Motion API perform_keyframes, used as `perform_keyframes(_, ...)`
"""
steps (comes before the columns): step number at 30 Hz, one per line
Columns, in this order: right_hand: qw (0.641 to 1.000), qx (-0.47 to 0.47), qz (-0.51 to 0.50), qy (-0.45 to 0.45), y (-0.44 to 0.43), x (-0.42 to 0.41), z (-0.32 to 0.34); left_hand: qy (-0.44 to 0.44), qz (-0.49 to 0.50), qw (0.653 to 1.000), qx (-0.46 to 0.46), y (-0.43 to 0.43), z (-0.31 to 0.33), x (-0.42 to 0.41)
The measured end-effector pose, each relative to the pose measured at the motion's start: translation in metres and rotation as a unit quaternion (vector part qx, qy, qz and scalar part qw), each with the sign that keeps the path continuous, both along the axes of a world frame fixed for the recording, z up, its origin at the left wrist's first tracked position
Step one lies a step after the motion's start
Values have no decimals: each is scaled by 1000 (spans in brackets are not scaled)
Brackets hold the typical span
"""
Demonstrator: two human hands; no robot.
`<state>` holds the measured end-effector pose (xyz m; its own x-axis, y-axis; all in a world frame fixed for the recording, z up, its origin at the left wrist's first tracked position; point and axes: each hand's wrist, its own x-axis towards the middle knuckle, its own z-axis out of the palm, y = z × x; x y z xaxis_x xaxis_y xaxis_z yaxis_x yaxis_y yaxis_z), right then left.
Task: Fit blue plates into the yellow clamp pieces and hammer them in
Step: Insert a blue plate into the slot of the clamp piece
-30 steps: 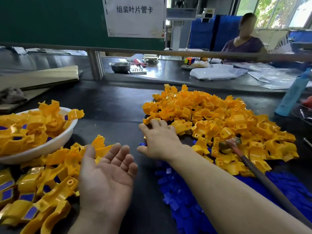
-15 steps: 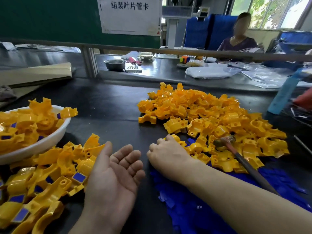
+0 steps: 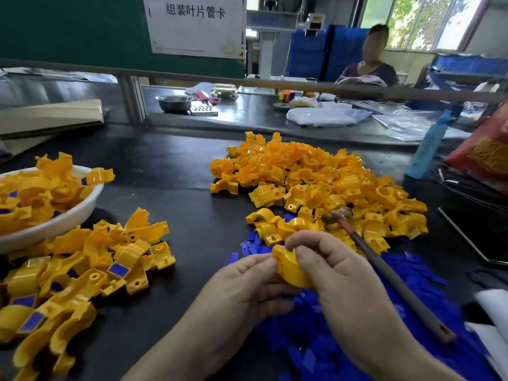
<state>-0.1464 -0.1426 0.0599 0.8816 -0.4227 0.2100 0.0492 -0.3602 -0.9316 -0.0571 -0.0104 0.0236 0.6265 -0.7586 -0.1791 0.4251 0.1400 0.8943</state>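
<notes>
Both hands now off bench: R hand & L hand pinch clamp piece, blue plates directly beneath, prob. nearer R.

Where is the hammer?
The hammer lies untouched on the table, right of both hands, with its head resting on the big yellow clamp pile and its handle crossing the blue plates.

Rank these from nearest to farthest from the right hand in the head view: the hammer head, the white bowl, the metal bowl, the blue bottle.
From the right hand:
1. Hammer head: just beyond it, resting on the yellow pile.
2. Blue bottle: far right, standing upright.
3. White bowl: far left edge, full of yellow pieces.
4. Metal bowl: on the back bench, behind the rail.
</notes>
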Motion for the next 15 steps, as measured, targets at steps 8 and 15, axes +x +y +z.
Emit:
perform_keyframes(8, 955, -287, -30, 72, 6, -10, -2, 58, 40, 996, -50, -3, -10, -4)
perform_keyframes(15, 821, -503, -58, 263, -19, -18, -25, 51, 160, 986, 13, 2, -9, 17)
